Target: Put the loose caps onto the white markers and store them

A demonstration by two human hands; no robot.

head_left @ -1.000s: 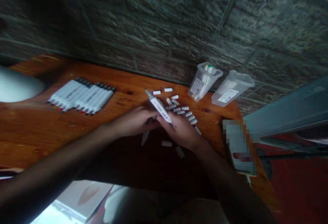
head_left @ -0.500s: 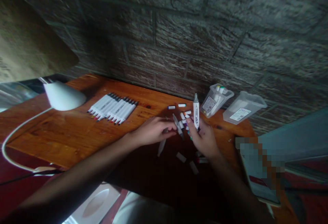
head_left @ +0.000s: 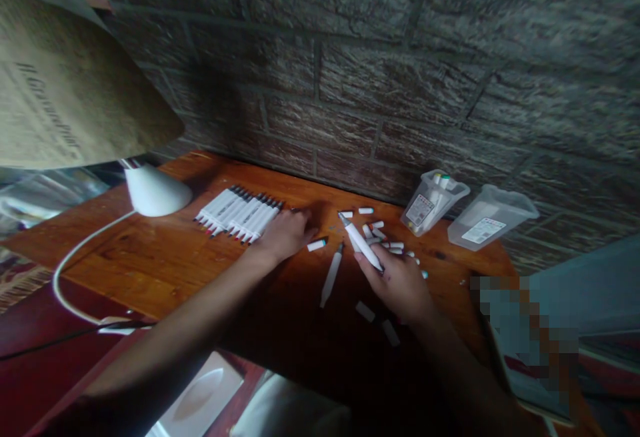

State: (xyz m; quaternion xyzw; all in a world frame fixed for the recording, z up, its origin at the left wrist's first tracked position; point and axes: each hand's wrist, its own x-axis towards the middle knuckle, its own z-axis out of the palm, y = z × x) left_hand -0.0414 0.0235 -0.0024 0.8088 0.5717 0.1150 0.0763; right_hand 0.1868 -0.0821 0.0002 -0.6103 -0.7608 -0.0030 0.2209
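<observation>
My right hand [head_left: 397, 280] holds a white marker [head_left: 361, 242] that points up and to the left, uncapped at its tip. My left hand [head_left: 286, 233] rests on the wooden table [head_left: 150, 257] at the right end of a neat row of white markers [head_left: 239, 213]; its fingers are curled and I cannot make out anything in them. A loose marker [head_left: 331, 276] lies between my hands, and a short cap [head_left: 317, 244] lies beside my left hand. Several loose caps [head_left: 385, 237] are scattered behind my right hand.
Two clear plastic tubs lie tipped against the brick wall: one with markers [head_left: 430, 200], one apparently empty [head_left: 487, 217]. A white lamp base [head_left: 153, 190] with its cord [head_left: 75, 257] stands at the left under a tan shade [head_left: 65, 100]. More caps [head_left: 375, 320] lie near the front edge.
My left hand moved left to the end of the marker row, leaving a marker on the table. My right hand tilted its marker from upright to slanting left.
</observation>
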